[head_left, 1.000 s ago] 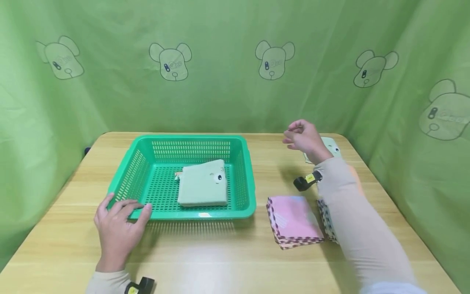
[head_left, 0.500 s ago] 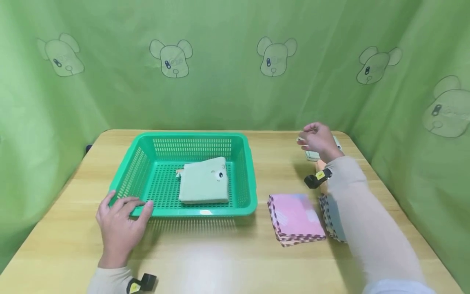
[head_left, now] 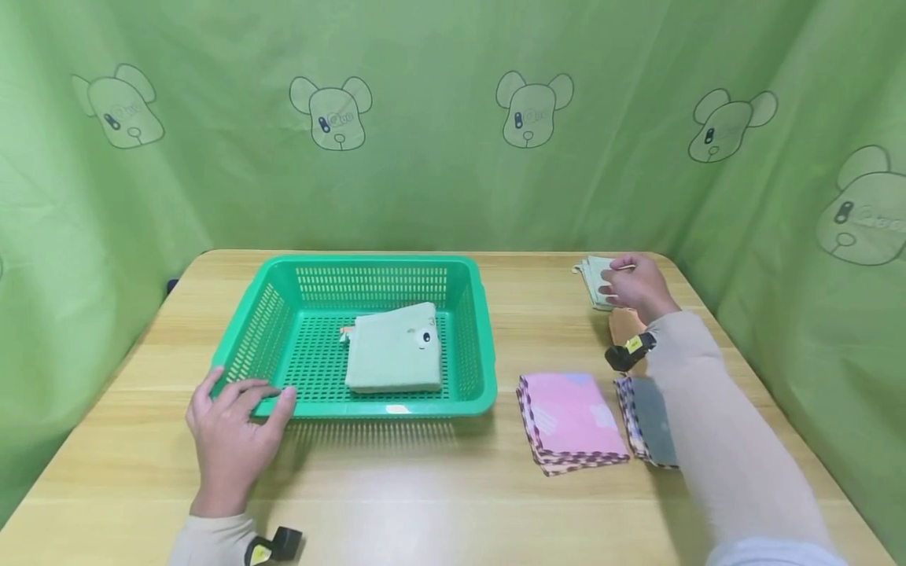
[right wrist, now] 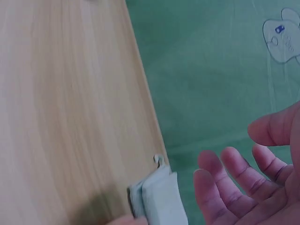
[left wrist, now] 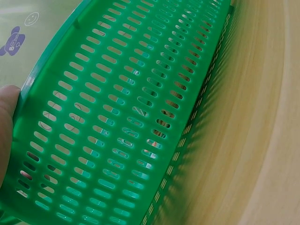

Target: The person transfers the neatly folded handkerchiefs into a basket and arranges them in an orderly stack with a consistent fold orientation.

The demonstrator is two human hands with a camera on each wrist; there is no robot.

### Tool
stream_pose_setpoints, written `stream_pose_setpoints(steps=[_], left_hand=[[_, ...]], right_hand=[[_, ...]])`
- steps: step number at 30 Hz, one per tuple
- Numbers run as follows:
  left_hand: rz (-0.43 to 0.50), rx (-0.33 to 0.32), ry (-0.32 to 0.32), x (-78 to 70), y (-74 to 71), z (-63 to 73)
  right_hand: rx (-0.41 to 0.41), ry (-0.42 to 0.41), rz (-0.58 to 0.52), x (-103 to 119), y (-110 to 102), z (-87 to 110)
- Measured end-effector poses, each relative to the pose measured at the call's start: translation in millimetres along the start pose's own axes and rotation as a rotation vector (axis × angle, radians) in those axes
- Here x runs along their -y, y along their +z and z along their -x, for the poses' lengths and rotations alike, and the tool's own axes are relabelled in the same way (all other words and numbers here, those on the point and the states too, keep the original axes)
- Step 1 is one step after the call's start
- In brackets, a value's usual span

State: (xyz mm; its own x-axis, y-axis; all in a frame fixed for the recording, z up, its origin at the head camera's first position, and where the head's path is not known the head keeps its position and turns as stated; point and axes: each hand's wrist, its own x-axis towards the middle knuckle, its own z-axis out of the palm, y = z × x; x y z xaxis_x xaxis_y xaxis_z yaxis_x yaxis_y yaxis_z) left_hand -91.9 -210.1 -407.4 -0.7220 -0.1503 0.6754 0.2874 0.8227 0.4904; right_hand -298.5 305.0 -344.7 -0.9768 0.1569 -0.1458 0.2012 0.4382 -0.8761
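My left hand (head_left: 237, 440) grips the near left corner of a green plastic basket (head_left: 484, 346). In the left wrist view, part of that hand lies against the rim of the basket's slotted wall (left wrist: 108, 108). A folded pale green towel (head_left: 392, 354) with an eye motif lies inside the basket. At the back right of the table, my right hand (head_left: 640, 287) is over a small folded pale green towel (head_left: 597, 283) and hides its right side. The right wrist view shows loosely bent fingers (right wrist: 239, 168) beside this towel (right wrist: 161, 199), holding nothing visible.
A pink folded towel (head_left: 569, 420) with a checkered edge lies right of the basket. Beside it is a grey-blue folded towel (head_left: 653, 420), partly under my right forearm. An orange folded towel (head_left: 624, 326) lies behind that. A green curtain (head_left: 439, 189) surrounds the table (head_left: 396, 511).
My right hand has moved right and lowered to the small pale green towel, uncovering its left part and more of the orange and grey-blue towels. My left hand stays at the basket corner.
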Motion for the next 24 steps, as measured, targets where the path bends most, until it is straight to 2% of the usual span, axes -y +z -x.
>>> stream_pose_setpoints(steps=[7, 19, 24], left_hand=[[0.003, -0.002, -0.003, 0.8, -0.6, -1.0], [0.007, -0.007, 0.002, 1.5, 0.7, -1.3], [0.010, -0.013, 0.008, 2.2, 0.7, -1.8]], right_hand=[[-0.014, -0.008, 0.063, -15.0, -13.0, -0.8], [-0.043, 0.024, 0.193, -43.2, -38.0, -0.6], [-0.070, 0.016, 0.326, -51.4, -49.3, 0.6]])
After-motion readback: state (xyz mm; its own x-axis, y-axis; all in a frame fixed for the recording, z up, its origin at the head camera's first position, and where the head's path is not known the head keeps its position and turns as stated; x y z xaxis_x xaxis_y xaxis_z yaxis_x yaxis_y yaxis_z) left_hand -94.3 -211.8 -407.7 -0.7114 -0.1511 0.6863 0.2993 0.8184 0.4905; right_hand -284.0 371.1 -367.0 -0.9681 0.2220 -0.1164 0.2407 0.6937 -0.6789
